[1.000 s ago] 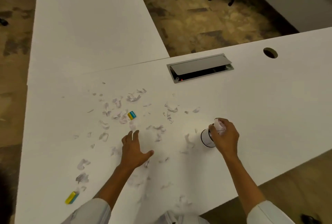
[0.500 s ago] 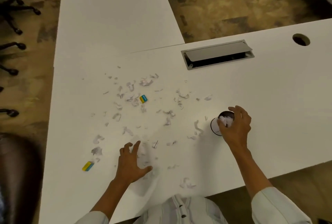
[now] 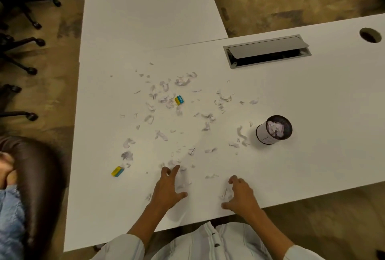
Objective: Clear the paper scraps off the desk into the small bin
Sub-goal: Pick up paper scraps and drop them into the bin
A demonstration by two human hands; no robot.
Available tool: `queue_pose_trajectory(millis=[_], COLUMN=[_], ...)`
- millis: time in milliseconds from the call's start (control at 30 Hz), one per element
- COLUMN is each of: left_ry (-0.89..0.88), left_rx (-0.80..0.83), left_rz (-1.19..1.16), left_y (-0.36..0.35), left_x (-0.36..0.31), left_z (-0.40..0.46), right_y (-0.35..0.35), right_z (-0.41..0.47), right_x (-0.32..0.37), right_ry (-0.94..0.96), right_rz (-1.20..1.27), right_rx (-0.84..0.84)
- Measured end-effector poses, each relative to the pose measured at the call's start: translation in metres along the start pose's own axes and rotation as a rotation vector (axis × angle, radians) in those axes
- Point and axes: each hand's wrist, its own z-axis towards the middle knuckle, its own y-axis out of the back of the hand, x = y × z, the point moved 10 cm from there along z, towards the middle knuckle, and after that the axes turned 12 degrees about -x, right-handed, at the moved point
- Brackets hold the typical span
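Observation:
Several small paper scraps (image 3: pixel 164 97) lie scattered over the white desk (image 3: pixel 312 97). The small black mesh bin (image 3: pixel 274 130) stands upright to the right of them, with crumpled paper inside. My left hand (image 3: pixel 166 190) rests flat near the front edge, fingers spread, touching a few scraps by its fingertips. My right hand (image 3: pixel 241 196) is beside it on the right, fingers curled like a claw around a little cluster of scraps (image 3: pixel 226 194) on the desk surface. The bin is well beyond my right hand, up and to the right.
Two yellow-and-blue erasers lie among the scraps, one (image 3: pixel 179 100) in the middle, one (image 3: pixel 117 171) at the left. A cable hatch (image 3: pixel 266 51) and a round hole (image 3: pixel 370 35) sit at the back. Office chair bases (image 3: pixel 18 38) stand left; another person's leg (image 3: pixel 12 214) shows.
My right hand has left the bin and come down to the front edge beside my left hand. The left hand has slid a little nearer the edge. The view has shifted.

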Motion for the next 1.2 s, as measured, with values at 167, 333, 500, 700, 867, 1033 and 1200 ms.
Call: queue_pose_trajectory(millis=[167,333,500,700,867,1033,1200], left_ry=[-0.037,-0.006,-0.018,0.522,0.714,0.467,0.369], left_rx=[-0.029,-0.123,-0.333,-0.601,-0.352,-0.376,-0.449], left_rz=[-0.117,-0.291,-0.206,-0.035,-0.064,-0.248,-0.345], left_y=[-0.012,-0.003,0.059,0.147,0.118,0.097,0.107], left_x=[-0.016,-0.024,0.01,0.154,0.188,0.132,0.103], left_z=[0.005,0.021,0.023,0.01,0.011,0.036,0.052], right_y=[0.002,0.008,0.08,0.1,0.079,0.035,0.099], right_z=[0.018,0.045,0.065,0.096,0.097,0.081,0.096], right_x=[0.032,0.101,0.076,0.022,0.061,0.12,0.092], right_ry=[0.018,0.154,0.108,-0.078,-0.01,0.169,0.093], right_rz=[0.142,0.333,0.346,-0.075,-0.019,0.142,0.123], right_rx=[-0.153,-0.173,-0.508,-0.393,-0.364,-0.245,-0.541])
